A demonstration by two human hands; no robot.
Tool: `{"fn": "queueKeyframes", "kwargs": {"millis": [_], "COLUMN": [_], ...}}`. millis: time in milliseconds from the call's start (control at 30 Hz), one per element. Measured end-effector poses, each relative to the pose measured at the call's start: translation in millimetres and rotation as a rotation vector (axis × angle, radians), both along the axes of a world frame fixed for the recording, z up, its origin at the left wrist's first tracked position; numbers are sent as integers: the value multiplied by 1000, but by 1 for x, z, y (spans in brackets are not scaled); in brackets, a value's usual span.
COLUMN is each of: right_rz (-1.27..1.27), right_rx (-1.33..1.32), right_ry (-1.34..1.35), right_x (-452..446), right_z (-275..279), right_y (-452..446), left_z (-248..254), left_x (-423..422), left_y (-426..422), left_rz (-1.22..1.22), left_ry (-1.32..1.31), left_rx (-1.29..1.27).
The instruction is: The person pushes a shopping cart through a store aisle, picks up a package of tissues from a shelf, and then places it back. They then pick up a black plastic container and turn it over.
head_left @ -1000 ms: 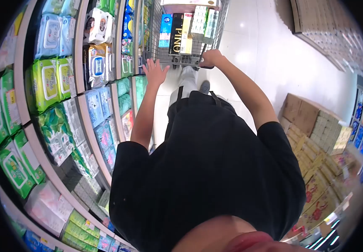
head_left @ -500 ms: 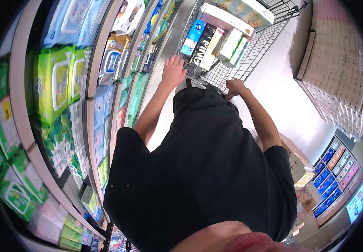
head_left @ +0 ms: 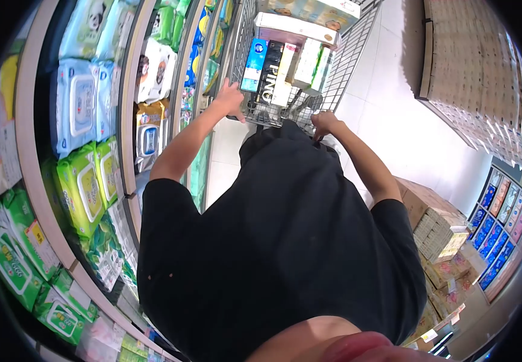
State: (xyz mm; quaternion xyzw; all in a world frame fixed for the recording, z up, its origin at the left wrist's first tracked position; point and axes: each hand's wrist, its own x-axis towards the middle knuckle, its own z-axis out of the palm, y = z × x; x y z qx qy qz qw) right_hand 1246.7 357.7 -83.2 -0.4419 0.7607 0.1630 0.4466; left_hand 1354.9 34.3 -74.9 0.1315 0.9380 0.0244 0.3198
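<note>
A wire shopping cart (head_left: 340, 77) stands in front of me. My left hand (head_left: 229, 99) is at the left end of its handle, fingers curled over the corner and thumb pointing inward. Closed around the handle's right part is my right hand (head_left: 326, 123). Inside the cart lie a blue-and-white box (head_left: 254, 65), a black box with white letters (head_left: 270, 72), a pale yellow box (head_left: 284, 75) and a green-and-white pack (head_left: 320, 69). Behind them are a long white box (head_left: 296, 29) and a larger printed pack (head_left: 312, 9).
Shelves on the left hold blue wipes packs (head_left: 82, 108), lime-green wipes packs (head_left: 83, 190) and green packs (head_left: 13, 259). A large stack of pale packs (head_left: 478, 66) stands at right. Cardboard boxes (head_left: 424, 202) and a display of blue packs (head_left: 493, 241) are lower right.
The shelf goods have slid down in view as I and the cart move forward along the aisle. Both hands and the cart appear slightly farther left. The left hand's fingers look more curled.
</note>
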Motion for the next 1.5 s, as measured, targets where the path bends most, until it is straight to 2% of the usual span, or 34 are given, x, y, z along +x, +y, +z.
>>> {"fn": "queueKeyframes", "kwargs": {"millis": [133, 233, 267, 333, 400, 467, 533, 600, 667, 733, 800, 833, 933, 1000, 1100, 1167, 1200, 1267, 1300, 1333, 1433, 1500], "right_rz": [-39, -192, -211, -836, -1160, -1523, -1782, -1849, -1892, -1953, -2031, -2067, -2173, -2156, -2176, -2153, -2155, -2120, -2089, -2067, -2061, -2041], "right_rx": [-61, -436, -450, -777, -1042, -1156, -1032, -964, -836, -684, -513, -414, -322, -319, -463, -455, -448, -456, -453, -474, -640, -774], "right_ry": [-15, -56, -66, -143, -90, -279, -359, -349, -292, -208, -126, -108, -179, -211, -274, -319, -324, -367, -351, -394, -445, -417], "right_x": [-31, -57, -65, -89, -105, -120, -124, -121, -110, -93, -80, -74, -73, -72, -83, -95, -100, -122, -133, -149, -194, -234], "right_z": [6, 7, 9, 27, 26, 7, -14, -48, -87, -116, -126, -128, -110, -111, -110, -109, -111, -106, -107, -99, -85, -60], "right_y": [-9, -4, -2, -2, 16, 45, 84, 128, 174, 217, 250, 262, 273, 271, 248, 227, 216, 190, 175, 162, 116, 83], "left_z": [15, 10, 4, -4, 3, 4, -25, -30, -13, -18, -9, -22, -35, -35, -38, -47, -57, -71, -102, -102, -66, -14], "left_x": [-18, -32, -38, -59, -84, -111, -133, -163, -194, -201, -206, -207, -226, -239, -268, -288, -296, -321, -332, -344, -381, -399], "left_y": [-7, 1, 14, 50, 103, 156, 188, 202, 199, 193, 185, 180, 178, 180, 179, 179, 181, 183, 183, 186, 192, 194], "left_rz": [19, 91, 72, 265, 424, 519, 580, 637, 630, 582, 494, 484, 503, 530, 626, 639, 641, 733, 800, 804, 767, 601], "left_ry": [19, 326, 314, 524, 418, 325, 251, 186, -24, 18, 137, 139, 206, 142, 140, 226, 220, 215, 202, 217, 136, 111], "left_rx": [-17, -45, -57, 240, 588, 834, 847, 861, 592, 585, 731, 635, 634, 601, 567, 764, 761, 953, 991, 999, 953, 561]}}
